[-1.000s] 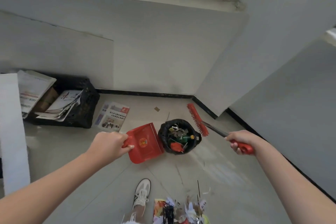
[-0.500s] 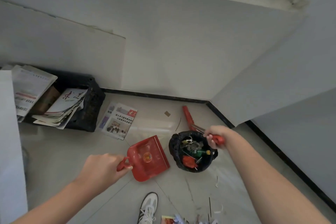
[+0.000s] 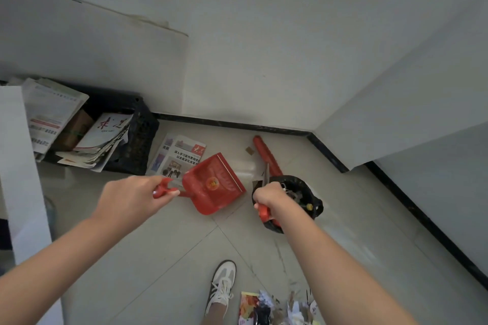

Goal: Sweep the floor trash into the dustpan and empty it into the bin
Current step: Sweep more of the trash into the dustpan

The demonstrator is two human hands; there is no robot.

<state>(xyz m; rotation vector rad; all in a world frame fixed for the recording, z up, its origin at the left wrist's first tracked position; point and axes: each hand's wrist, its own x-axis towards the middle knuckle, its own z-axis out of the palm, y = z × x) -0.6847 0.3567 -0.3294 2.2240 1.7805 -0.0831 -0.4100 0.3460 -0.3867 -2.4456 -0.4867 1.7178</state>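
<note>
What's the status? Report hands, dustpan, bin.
Left hand grips dustpan, right hand grips broom. Dustpan looks empty, beside bin. Trash pile unswept by shoe.

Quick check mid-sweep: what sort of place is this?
Probably a bare indoor corner, perhaps a storage or office back room: pale tiled floor, black skirting under plain white walls, and a black crate stuffed with newspapers.

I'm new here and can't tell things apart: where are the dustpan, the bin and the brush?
dustpan point(image 3: 214, 187), head view, middle of its red pan.
bin point(image 3: 317, 208), head view, its black right rim.
brush point(image 3: 264, 152), head view, its red head.
</note>
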